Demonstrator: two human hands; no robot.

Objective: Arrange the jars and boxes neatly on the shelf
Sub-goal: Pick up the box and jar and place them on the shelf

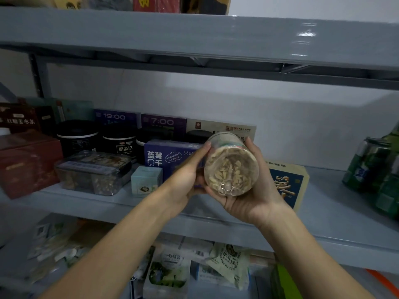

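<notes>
I hold a clear jar [230,165] of pale dried slices in both hands, tipped so its base faces me, above the middle grey shelf [336,214]. My left hand [187,171] grips its left side and my right hand [257,188] cups it from below and the right. Behind it stand a blue box with white characters [168,157] and a dark blue and tan box [287,182]. Black jars [76,137] line the back left.
A clear lidded tub [92,171], a small teal box [145,180] and red boxes [26,162] fill the shelf's left. Green bottles [375,169] stand at the right. Purple boxes [162,124] lean on the wall. The shelf above [194,35] hangs low. Packets [228,264] lie below.
</notes>
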